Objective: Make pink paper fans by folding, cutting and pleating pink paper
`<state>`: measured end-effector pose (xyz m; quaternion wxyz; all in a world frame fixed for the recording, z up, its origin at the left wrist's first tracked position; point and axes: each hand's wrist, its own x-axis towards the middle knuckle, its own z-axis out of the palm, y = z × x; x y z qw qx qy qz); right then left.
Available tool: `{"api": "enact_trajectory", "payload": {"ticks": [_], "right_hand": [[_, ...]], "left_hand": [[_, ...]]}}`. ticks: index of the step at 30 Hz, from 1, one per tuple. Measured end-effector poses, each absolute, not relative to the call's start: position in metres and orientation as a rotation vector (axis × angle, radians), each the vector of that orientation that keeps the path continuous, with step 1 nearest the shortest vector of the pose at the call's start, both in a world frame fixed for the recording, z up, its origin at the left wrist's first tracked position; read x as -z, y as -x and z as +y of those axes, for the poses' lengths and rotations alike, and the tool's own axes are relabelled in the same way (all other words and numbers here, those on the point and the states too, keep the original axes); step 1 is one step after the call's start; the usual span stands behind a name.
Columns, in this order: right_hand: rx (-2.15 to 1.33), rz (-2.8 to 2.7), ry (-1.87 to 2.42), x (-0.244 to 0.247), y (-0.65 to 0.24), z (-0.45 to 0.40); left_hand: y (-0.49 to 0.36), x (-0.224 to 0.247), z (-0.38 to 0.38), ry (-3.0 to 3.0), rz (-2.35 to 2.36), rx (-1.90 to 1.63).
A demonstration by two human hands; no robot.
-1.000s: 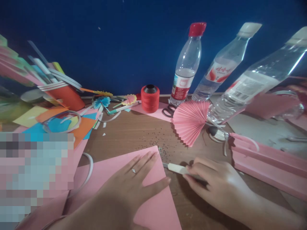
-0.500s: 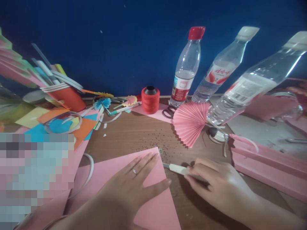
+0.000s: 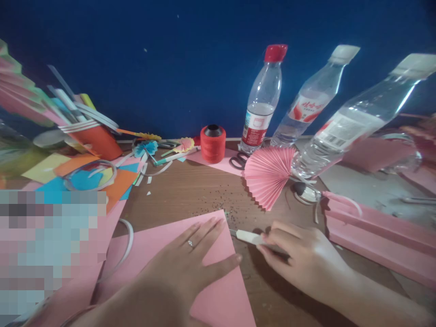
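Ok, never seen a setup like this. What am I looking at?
No robot here: a person's bare hands, filmed by one camera worn on the head, looking forward and down. All the pictures come from it.

The left hand lies flat on a pink sheet. The right hand holds a white-handled cutter, its blade near the sheet's edge; contact is unclear.

Also on the wooden table: a red thread spool, a pleated pink fan, a red cup of sticks, and bottles.

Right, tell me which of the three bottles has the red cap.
The leftmost bottle, just behind the pleated pink fan; the other two bottles have white caps.
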<state>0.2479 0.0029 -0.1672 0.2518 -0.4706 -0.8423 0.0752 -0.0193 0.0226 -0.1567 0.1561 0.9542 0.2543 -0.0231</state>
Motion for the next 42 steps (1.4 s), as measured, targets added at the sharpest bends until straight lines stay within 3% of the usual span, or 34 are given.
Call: {"api": "enact_trajectory", "payload": {"ticks": [42], "right_hand": [[-0.157,-2.290,1.372,0.169,-0.242,0.013]], "left_hand": [[0.021,0.153,0.024,-2.667,0.848,-0.009]]}}
